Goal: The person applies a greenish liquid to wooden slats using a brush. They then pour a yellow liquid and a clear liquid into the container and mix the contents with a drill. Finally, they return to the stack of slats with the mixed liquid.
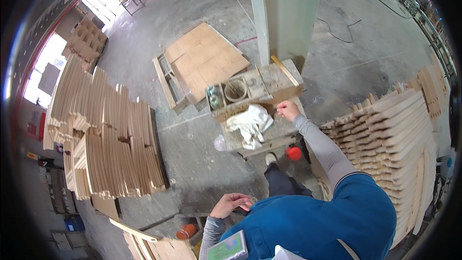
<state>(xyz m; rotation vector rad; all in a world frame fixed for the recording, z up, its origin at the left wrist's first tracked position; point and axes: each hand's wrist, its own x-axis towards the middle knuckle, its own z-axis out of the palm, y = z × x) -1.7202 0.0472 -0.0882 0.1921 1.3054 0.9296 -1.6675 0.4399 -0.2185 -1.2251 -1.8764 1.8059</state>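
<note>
My right hand (288,110) is stretched forward over a worn wooden workbench (236,142), its thumb and fingers pinched together. Whatever is between those fingertips is too small to name. Just left of it a crumpled white cloth (252,123) lies on the bench. Behind the cloth stands a raised, stained wooden box (274,84) with compartments, holding a round pot (236,90) with a stick in it and several glass jars (213,97). Close to my body, my left hand (232,205) has curled fingers closed near the blue shirt; what they hold, if anything, I cannot make out.
Tall stacks of curved wooden parts stand at left (120,149) and right (385,139). Beyond the bench are a flat board pile (207,53) and a pale green column (288,14). A red container (293,152) sits beside my foot; an orange one (186,231) is at lower left.
</note>
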